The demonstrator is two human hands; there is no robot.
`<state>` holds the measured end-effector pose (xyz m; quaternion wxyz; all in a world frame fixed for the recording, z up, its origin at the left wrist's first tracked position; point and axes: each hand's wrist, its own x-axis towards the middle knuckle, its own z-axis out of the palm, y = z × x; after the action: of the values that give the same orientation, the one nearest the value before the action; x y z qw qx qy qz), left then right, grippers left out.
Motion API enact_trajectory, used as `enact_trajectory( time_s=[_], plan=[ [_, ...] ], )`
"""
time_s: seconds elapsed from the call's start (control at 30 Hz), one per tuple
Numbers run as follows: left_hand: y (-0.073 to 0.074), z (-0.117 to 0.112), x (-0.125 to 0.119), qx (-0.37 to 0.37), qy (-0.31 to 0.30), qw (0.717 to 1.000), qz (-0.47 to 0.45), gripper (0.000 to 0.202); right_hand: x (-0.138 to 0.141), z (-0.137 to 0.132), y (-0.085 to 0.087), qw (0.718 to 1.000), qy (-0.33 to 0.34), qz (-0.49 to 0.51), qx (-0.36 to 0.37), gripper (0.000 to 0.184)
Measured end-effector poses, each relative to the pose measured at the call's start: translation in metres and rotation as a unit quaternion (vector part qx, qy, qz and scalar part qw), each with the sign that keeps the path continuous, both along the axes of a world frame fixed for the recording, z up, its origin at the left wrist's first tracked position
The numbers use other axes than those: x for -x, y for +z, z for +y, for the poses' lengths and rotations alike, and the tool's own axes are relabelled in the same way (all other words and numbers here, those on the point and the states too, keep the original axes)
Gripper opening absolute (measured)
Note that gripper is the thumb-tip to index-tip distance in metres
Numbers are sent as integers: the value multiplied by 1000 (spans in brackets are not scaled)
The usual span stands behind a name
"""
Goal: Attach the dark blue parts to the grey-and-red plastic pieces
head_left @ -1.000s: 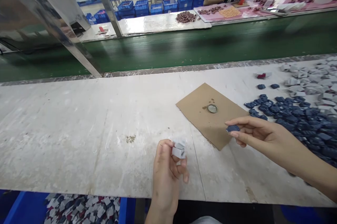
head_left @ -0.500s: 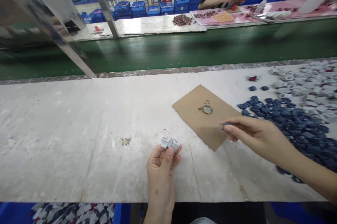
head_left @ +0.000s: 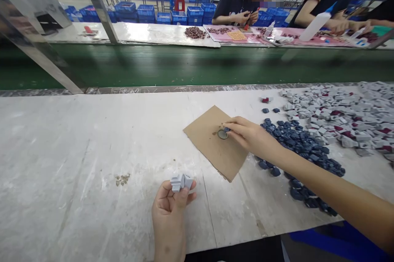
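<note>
Between the thumb and fingers of my left hand (head_left: 170, 208) is a light grey plastic piece (head_left: 181, 182) with a stepped side, held above the table. My right hand (head_left: 250, 134) pinches a small dark blue plastic piece (head_left: 226, 129) at the upper edge of a bottle cap (head_left: 222, 134). I cannot tell whether the piece touches the cap. The cap lies open side up on a brown cardboard square (head_left: 212, 151), with small dark stains beside it. Right of the cardboard, partly behind my right forearm, spreads a heap of dark blue pieces (head_left: 295, 141).
A wide pile of grey and dark red pieces (head_left: 347, 110) covers the right rear of the white table (head_left: 92, 139). Beyond runs a green conveyor belt (head_left: 154, 65). Across it, people work at a pink-covered bench (head_left: 255, 37). A metal post (head_left: 98, 3) rises at the left.
My right hand has carried the blue piece leftward to the bottle cap. My left hand still holds the grey piece. The camera view has shifted to the right.
</note>
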<state>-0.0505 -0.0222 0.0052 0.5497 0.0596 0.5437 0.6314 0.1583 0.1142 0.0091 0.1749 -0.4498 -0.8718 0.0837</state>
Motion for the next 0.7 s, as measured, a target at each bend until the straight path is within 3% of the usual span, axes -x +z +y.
enact_trajectory(
  time_s=[0.17, 0.37, 0.53, 0.7],
  plan=[
    [1, -1, 0, 0, -13, 1000, 3, 25, 5, -3, 2, 1000, 6, 9, -20, 28],
    [1, -1, 2, -7, -20, 1000, 0, 24, 9, -3, 5, 999, -36, 8, 20, 21],
    [2, 0, 2, -3, -19, 1000, -14, 22, 9, 1, 1, 1000, 5, -21, 15, 20],
    [2, -4, -2, -3, -16, 999, -30, 21, 26, -24, 27, 991, -51, 113, 53, 16]
  ],
)
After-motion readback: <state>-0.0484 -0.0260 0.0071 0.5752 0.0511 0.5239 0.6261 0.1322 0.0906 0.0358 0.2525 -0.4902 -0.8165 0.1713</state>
